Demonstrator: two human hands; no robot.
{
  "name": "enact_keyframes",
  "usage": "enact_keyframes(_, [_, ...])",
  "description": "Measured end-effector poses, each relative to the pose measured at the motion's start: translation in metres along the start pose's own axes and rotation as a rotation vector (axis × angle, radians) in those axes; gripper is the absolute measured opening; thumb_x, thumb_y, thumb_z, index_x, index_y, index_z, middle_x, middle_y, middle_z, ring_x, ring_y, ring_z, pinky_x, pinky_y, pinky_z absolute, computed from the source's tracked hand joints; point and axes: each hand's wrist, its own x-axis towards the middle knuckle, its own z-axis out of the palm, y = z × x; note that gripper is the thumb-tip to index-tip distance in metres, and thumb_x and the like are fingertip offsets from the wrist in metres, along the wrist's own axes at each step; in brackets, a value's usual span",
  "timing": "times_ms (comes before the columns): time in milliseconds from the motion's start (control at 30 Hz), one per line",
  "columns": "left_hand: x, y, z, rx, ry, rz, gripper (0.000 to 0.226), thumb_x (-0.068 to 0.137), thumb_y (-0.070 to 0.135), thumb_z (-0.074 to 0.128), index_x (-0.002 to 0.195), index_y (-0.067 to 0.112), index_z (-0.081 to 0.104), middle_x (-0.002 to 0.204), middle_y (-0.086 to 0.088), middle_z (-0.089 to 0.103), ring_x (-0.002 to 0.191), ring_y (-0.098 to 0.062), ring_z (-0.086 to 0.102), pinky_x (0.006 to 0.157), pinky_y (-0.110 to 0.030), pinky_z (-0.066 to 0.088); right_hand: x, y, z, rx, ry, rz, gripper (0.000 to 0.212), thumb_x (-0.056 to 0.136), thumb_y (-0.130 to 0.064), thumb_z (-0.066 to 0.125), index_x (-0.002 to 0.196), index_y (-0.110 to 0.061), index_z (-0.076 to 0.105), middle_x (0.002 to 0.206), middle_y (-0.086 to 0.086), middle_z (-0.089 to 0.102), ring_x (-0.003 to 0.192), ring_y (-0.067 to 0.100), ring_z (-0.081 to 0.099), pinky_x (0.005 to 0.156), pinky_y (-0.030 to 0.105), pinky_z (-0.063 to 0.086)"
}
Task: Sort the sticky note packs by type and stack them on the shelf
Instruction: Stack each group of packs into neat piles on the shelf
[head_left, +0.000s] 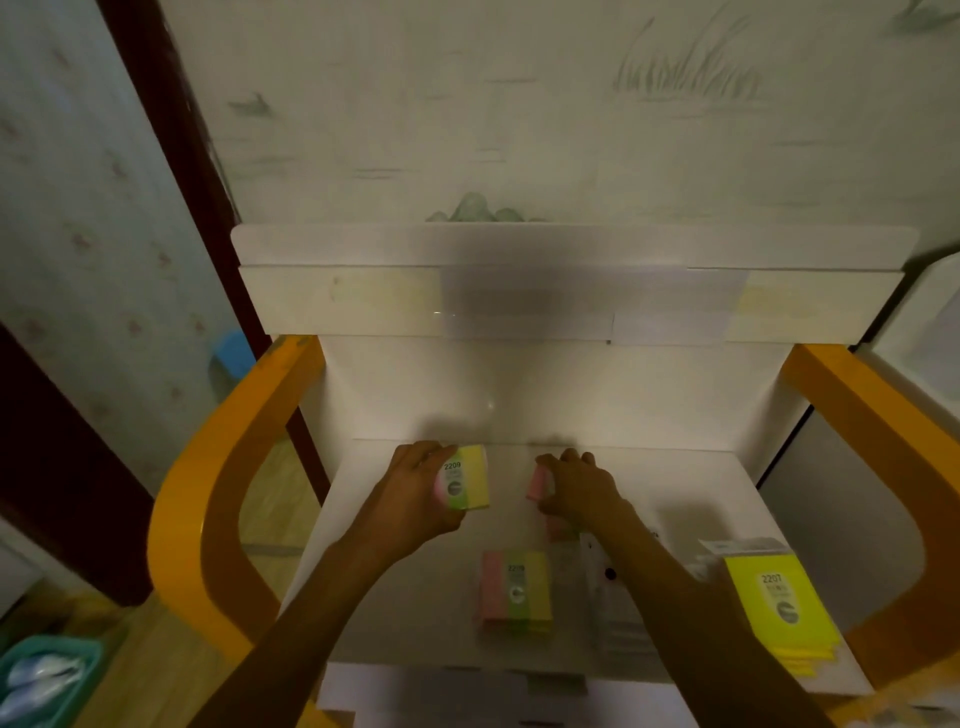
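Note:
My left hand (415, 493) grips a tricolour pink-green-yellow sticky note pack (470, 478) marked 2209, at the back of the white shelf (691, 483). Right beside it, my right hand (576, 486) curls over another pack (537, 482), of which only a pink edge shows. A short stack of the same tricolour packs (517, 592) lies near the front middle. At the front right lies a stack of plain yellow packs (779, 608) marked 2207. Pale, clear-wrapped packs (613, 597) lie between those stacks, partly under my right forearm.
Orange curved side frames stand at the left (218, 493) and right (872, 441) of the shelf. An upper white shelf (519, 301) overhangs the back. A teal basket (47, 680) sits on the floor at the lower left, and a blue object (234, 353) further back.

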Motion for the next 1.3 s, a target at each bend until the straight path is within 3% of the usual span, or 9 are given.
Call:
enact_keyframes(367, [-0.007, -0.009, 0.005, 0.016, -0.018, -0.043, 0.084, 0.07, 0.034, 0.08, 0.142, 0.018, 0.039, 0.138, -0.002, 0.042, 0.126, -0.016, 0.035, 0.099, -0.026, 0.039, -0.028, -0.002, -0.022, 0.087, 0.171, -0.05, 0.072, 0.079, -0.048, 0.065, 0.142, -0.035, 0.033, 0.135, 0.007, 0.041, 0.121, 0.027, 0.04, 0.083, 0.038, 0.05])
enact_keyframes(567, [-0.017, -0.014, 0.0, 0.037, -0.013, -0.063, 0.084, 0.07, 0.035, 0.08, 0.141, 0.018, 0.04, 0.136, -0.002, 0.044, 0.123, -0.017, 0.036, 0.098, -0.027, 0.038, -0.066, -0.02, -0.019, 0.131, 0.224, -0.14, 0.073, 0.077, -0.045, 0.068, 0.141, -0.038, 0.034, 0.137, 0.002, 0.041, 0.123, 0.023, 0.038, 0.085, 0.036, 0.049])
enact_keyframes(933, [-0.039, -0.006, -0.01, 0.037, 0.027, -0.065, 0.081, 0.071, 0.032, 0.08, 0.14, 0.015, 0.042, 0.135, -0.005, 0.045, 0.123, -0.019, 0.037, 0.1, -0.028, 0.037, -0.113, -0.048, 0.03, 0.051, 0.034, -0.231, 0.071, 0.076, -0.063, 0.062, 0.138, -0.043, 0.032, 0.139, 0.004, 0.041, 0.127, 0.029, 0.039, 0.098, 0.044, 0.042])
enact_keyframes(1133, [-0.045, 0.001, -0.006, 0.006, 0.044, -0.06, 0.079, 0.069, 0.031, 0.081, 0.137, 0.017, 0.044, 0.133, -0.004, 0.048, 0.121, -0.018, 0.038, 0.096, -0.026, 0.038, -0.122, -0.048, 0.033, 0.017, 0.049, -0.263, 0.073, 0.077, -0.062, 0.063, 0.139, -0.04, 0.032, 0.139, 0.003, 0.041, 0.126, 0.028, 0.04, 0.096, 0.044, 0.044])
enact_keyframes(1300, [-0.047, 0.005, -0.003, 0.0, 0.04, -0.051, 0.08, 0.069, 0.033, 0.081, 0.138, 0.017, 0.043, 0.133, -0.003, 0.047, 0.121, -0.017, 0.039, 0.095, -0.025, 0.037, -0.126, -0.045, 0.025, 0.023, 0.017, -0.251, 0.086, 0.076, -0.06, 0.065, 0.147, -0.039, 0.02, 0.154, 0.005, 0.024, 0.139, 0.032, 0.026, 0.107, 0.051, 0.033])
